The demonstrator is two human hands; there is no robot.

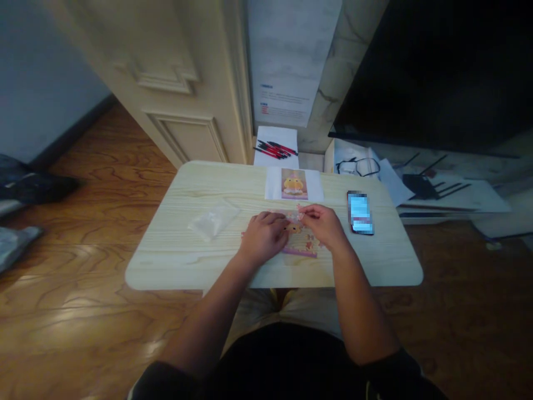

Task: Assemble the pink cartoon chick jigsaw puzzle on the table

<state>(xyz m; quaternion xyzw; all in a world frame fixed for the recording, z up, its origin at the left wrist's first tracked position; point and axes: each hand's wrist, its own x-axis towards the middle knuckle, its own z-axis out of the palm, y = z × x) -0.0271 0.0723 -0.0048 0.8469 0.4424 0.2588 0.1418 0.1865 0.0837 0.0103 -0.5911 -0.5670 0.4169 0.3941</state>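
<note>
A partly joined jigsaw puzzle (300, 251) lies near the middle of the small pale table, showing a yellow figure and a purple lower edge. My left hand (264, 238) rests on the puzzle's left side, fingers laid over it and covering part of it. At the puzzle's upper right, my right hand (325, 223) pinches a small pinkish puzzle piece (300, 211) between thumb and fingers. Just beyond the hands is a white sheet with a printed picture (293, 184) of a similar yellow figure. Loose pieces by the right wrist are too blurred to separate.
On the pale table (166, 261), a clear plastic bag (213, 219) lies left and a lit phone (360, 213) right. Behind it, several red-and-black pens (275, 149) rest on white paper. Glasses (358, 166) and a black router (420, 186) are at the back right.
</note>
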